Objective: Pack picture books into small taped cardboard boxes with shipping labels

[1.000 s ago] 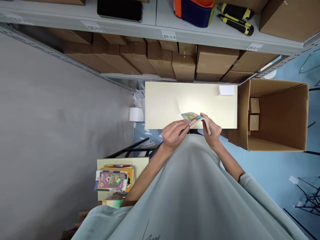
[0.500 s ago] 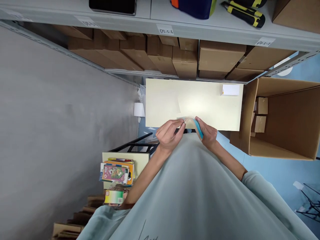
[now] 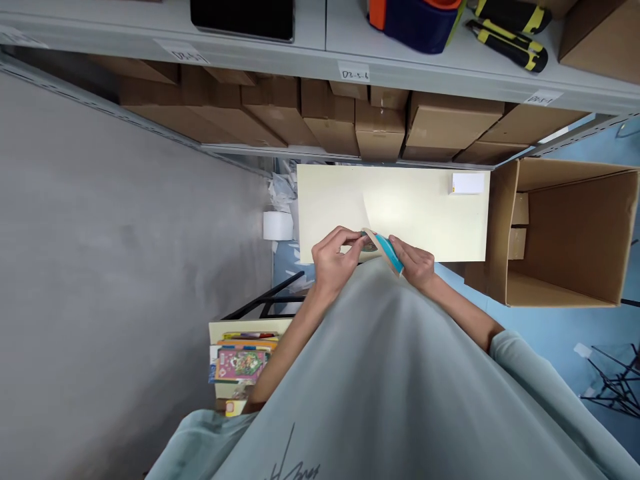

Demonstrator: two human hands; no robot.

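A thin, bendable blue item with a beige edge (image 3: 389,253) is held up close to my shirt, over the near edge of the pale table (image 3: 425,220). It looks like a booklet or packet, but its kind is not clear. My left hand (image 3: 334,259) pinches its left end between thumb and fingertips. A small dark, glossy bit shows by that pinch. At the item's right side, my right hand (image 3: 416,261) is closed on it, thumb and fingers along the edge. The palms' inner sides are hidden.
On the table lie a white sheet (image 3: 337,210) and a small white box (image 3: 467,183). An open carton (image 3: 575,233) stands right. Above are a shelf with cardboard boxes (image 3: 380,130), utility knives (image 3: 510,47) and a black device (image 3: 243,17). Books (image 3: 243,363) lie lower left.
The item, arched between my hands before, is now straighter and slants down to the right, showing more blue. Both hands stay on it. The camera view has shifted slightly.
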